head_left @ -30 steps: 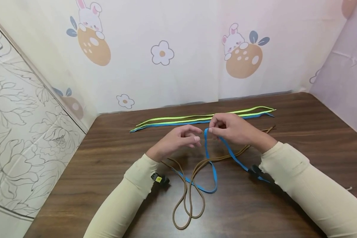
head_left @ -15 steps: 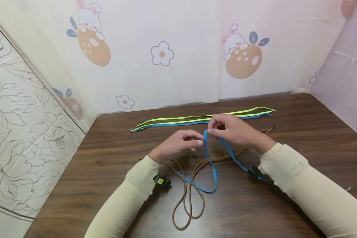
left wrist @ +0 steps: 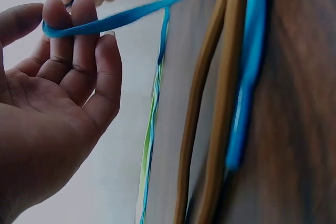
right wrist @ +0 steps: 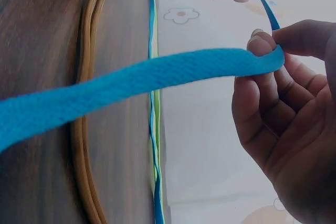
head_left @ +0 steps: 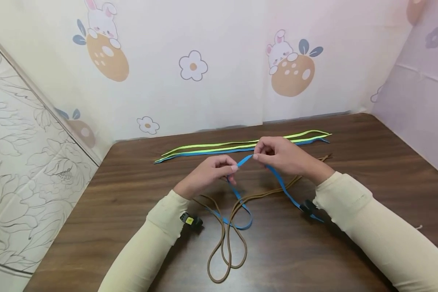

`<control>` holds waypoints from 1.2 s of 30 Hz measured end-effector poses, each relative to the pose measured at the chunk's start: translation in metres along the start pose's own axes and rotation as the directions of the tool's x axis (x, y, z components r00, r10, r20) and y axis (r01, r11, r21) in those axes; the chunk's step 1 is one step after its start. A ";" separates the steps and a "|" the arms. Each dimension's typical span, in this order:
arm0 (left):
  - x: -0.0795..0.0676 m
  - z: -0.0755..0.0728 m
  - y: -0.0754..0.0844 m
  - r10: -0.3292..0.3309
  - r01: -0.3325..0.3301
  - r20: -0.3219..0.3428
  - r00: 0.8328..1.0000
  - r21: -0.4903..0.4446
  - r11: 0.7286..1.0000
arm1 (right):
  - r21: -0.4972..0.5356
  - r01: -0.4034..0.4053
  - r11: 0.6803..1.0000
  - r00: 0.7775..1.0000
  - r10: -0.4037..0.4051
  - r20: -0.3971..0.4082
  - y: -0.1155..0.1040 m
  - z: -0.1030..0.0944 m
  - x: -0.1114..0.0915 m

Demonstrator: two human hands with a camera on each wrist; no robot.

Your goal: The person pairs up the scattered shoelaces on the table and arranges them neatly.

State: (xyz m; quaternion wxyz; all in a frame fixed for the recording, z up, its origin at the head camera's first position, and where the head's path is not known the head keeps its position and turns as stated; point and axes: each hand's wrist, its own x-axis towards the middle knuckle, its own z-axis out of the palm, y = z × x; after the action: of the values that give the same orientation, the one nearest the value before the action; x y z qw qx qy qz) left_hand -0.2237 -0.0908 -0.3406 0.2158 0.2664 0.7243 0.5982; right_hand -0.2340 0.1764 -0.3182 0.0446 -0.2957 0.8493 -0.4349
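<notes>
A flat blue shoelace (head_left: pixel 245 160) is stretched in a short span between my two hands above the table. My left hand (head_left: pixel 212 172) pinches it between thumb and fingertips; in the left wrist view the lace (left wrist: pixel 126 18) bends over the fingertips. My right hand (head_left: pixel 282 156) pinches the same lace a little farther right, and its tail hangs down toward the right wrist. From the left hand the rest drops into a loop on the table. A round brown shoelace (head_left: pixel 262 195), doubled, crosses the blue one, with loops lying toward the front.
Behind the hands, neon yellow shoelaces (head_left: pixel 204 145) and another blue shoelace (head_left: pixel 204 152) lie lengthwise across the wooden table (head_left: pixel 138 170). A patterned wall covering (head_left: pixel 233 89) rises at the table's back edge. A small pale string end (head_left: pixel 418 227) lies at the right.
My left hand has reached the hanging blue shoelace, pinched it, and drawn it leftward, so the span between the hands is taut. The loop on the table has shrunk. The right hand keeps its pinch.
</notes>
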 end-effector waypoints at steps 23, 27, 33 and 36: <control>-0.028 -0.066 -0.011 -0.097 0.068 -0.219 0.971 -0.134 0.989 | 0.033 -0.105 0.994 0.994 0.106 -0.030 0.018 -0.008 0.005; -0.029 -0.074 -0.013 -0.095 0.054 -0.237 0.967 -0.172 0.984 | 0.024 -0.121 0.992 0.992 0.122 -0.044 0.021 -0.012 0.002; -0.031 -0.084 -0.016 -0.086 0.028 -0.275 0.957 -0.207 0.978 | 0.007 -0.133 0.991 0.989 0.133 -0.066 0.022 -0.018 0.000; -0.031 -0.087 -0.020 -0.102 0.041 -0.307 0.946 -0.199 0.979 | 0.010 -0.143 0.990 0.987 0.143 -0.073 0.024 -0.020 -0.001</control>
State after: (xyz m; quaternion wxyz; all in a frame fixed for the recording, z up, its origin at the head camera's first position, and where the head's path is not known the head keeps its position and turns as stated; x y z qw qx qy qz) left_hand -0.2574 -0.1793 -0.3443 0.1436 0.1190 0.6984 0.6910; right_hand -0.2508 0.2024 -0.3241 0.0451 -0.2177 0.8685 -0.4431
